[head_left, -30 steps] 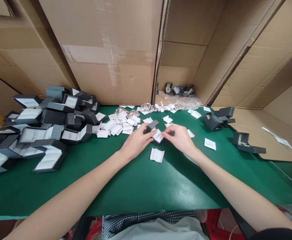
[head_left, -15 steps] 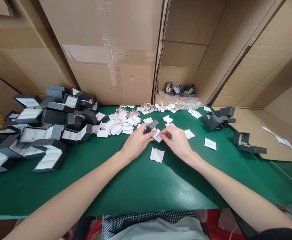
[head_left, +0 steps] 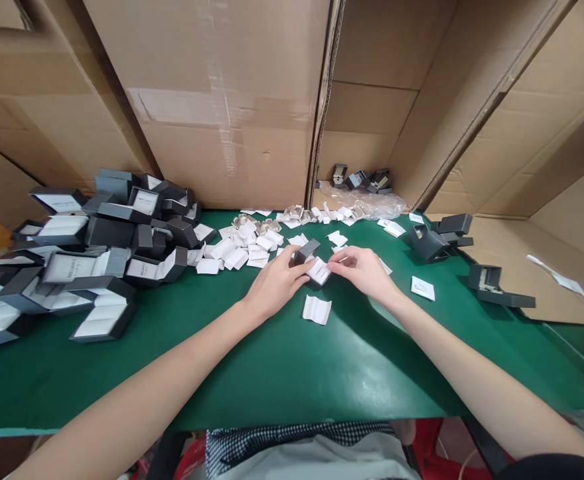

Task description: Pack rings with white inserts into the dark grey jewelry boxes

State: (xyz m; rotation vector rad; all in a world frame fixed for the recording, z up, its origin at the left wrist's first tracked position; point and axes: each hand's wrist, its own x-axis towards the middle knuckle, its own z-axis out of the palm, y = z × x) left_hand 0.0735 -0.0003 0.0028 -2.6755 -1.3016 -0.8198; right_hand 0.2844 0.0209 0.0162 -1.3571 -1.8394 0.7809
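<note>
My left hand grips a small dark grey jewellery box with its lid up. A white insert with a small dark line of print sits in the box's lower half. From the right, my right hand pinches at the insert's edge with thumb and forefinger. Its other fingers are curled above. Just in front of the box lies a creased white paper piece, flat on the green table. More white inserts lie in a loose heap behind my left hand.
Open dark boxes with white linings are piled at the left. Several dark boxes stand at the right, near a white card. Large cardboard boxes wall the back. Clear plastic wrap lies in the cardboard recess.
My right hand has turned slightly and its fingers have opened out a little, staying at the insert's right edge. The left hand keeps its hold on the box.
</note>
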